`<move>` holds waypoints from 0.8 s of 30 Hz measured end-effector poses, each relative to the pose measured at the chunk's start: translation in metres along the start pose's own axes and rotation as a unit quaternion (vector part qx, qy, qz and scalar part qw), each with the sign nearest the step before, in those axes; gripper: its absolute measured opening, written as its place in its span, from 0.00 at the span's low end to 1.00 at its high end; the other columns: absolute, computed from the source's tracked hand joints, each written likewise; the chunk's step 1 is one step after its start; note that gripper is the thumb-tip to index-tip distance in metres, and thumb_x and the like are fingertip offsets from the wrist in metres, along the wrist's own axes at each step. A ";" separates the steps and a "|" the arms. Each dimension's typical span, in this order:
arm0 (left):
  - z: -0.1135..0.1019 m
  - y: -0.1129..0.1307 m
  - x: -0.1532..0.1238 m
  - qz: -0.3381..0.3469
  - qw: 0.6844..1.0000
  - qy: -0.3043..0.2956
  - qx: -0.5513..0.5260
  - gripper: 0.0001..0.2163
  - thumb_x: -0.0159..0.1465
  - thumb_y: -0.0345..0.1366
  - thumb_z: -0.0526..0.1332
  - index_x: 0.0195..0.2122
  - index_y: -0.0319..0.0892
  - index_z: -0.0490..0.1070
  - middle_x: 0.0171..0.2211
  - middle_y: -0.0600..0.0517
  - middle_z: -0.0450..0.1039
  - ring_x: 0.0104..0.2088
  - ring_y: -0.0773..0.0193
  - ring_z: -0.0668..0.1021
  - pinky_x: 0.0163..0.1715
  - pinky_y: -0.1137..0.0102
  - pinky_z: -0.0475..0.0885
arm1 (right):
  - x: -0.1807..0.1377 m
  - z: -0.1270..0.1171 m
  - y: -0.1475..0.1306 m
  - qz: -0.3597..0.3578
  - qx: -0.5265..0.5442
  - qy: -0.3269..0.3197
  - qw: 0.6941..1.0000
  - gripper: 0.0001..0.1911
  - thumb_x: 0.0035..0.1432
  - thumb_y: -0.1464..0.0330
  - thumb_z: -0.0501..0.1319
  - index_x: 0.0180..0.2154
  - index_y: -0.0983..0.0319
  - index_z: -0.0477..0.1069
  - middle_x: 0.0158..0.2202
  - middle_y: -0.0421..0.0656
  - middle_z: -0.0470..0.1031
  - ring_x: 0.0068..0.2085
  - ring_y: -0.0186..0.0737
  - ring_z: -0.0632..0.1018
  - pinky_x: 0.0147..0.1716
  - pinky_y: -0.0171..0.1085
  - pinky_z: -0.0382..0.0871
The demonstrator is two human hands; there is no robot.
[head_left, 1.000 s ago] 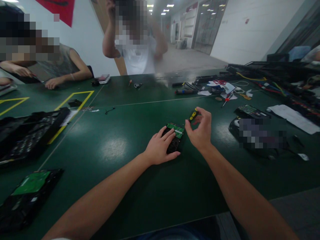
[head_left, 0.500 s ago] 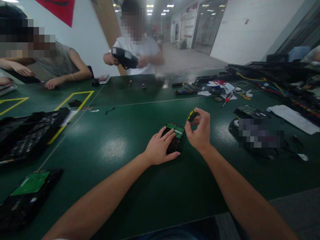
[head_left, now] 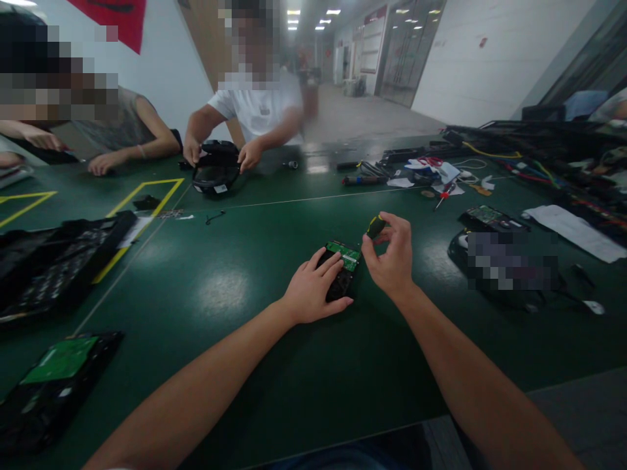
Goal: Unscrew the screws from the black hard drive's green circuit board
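Observation:
A hard drive (head_left: pixel 341 284), black with a green circuit board at its far end, lies on the green table. Across its left part rests my left hand (head_left: pixel 313 285), fingers spread and flat, hiding much of that side. The thumb stretches along the drive's near edge. Just right of the drive, my right hand (head_left: pixel 392 254) is closed round a small screwdriver (head_left: pixel 375 226) with a black and yellow handle. The handle tilts up to the right and its tip points down toward the drive's right edge; whether the tip touches is too small to tell.
Another device with a green board (head_left: pixel 63 359) lies near left, beside a black open casing (head_left: pixel 63 267). To the right are a black unit (head_left: pixel 509 267), a white cloth (head_left: pixel 578 232), a red screwdriver (head_left: pixel 444 196) and cables. Across the table a person holds a black housing (head_left: pixel 216 170).
The person opposite has lowered the black housing onto the table. In my right hand the screwdriver handle has turned slightly. My left hand and the hard drive stay where they were.

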State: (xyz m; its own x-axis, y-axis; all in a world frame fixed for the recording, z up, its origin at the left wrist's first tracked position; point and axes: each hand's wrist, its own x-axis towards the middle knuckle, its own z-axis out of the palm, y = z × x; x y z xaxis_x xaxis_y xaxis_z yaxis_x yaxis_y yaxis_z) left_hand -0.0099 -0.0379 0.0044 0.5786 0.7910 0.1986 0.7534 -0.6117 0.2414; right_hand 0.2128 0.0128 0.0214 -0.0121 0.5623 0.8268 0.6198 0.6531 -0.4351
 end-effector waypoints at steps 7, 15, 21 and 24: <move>0.001 0.000 -0.001 0.001 1.000 0.003 0.004 0.44 0.67 0.66 0.57 0.74 0.40 0.59 0.76 0.45 0.55 0.76 0.35 0.52 0.67 0.40 0.65 | 0.004 -0.005 -0.006 -0.021 -0.025 0.013 0.999 0.28 0.65 0.67 0.66 0.63 0.52 0.61 0.55 0.49 0.69 0.47 0.47 0.77 0.36 0.46 0.80; 0.001 -0.001 -0.001 0.000 1.000 0.002 0.000 0.44 0.67 0.66 0.58 0.75 0.42 0.58 0.76 0.45 0.55 0.76 0.34 0.52 0.66 0.39 0.65 | 0.005 -0.006 -0.009 -0.012 -0.029 0.024 0.999 0.26 0.65 0.67 0.65 0.62 0.52 0.63 0.55 0.49 0.70 0.48 0.47 0.78 0.38 0.47 0.82; 0.001 0.000 0.000 0.004 1.000 0.006 0.002 0.43 0.67 0.66 0.57 0.74 0.41 0.59 0.76 0.45 0.55 0.76 0.34 0.52 0.68 0.39 0.64 | 0.003 -0.003 -0.005 -0.002 -0.016 0.016 1.000 0.29 0.68 0.68 0.61 0.67 0.52 0.60 0.59 0.50 0.73 0.47 0.46 0.81 0.45 0.50 0.84; 0.001 0.000 0.000 0.005 1.000 0.003 0.004 0.44 0.67 0.66 0.57 0.74 0.40 0.59 0.76 0.45 0.55 0.76 0.34 0.52 0.68 0.40 0.64 | 0.003 -0.003 -0.006 -0.004 -0.009 0.005 1.000 0.29 0.68 0.67 0.62 0.67 0.51 0.61 0.59 0.49 0.74 0.47 0.46 0.81 0.45 0.50 0.83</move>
State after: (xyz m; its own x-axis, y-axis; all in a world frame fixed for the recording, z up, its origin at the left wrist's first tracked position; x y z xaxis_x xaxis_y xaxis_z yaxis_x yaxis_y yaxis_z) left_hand -0.0097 -0.0379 0.0038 0.5835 0.7852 0.2071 0.7508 -0.6188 0.2311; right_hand 0.2114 0.0091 0.0271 -0.0091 0.5512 0.8343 0.6342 0.6483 -0.4213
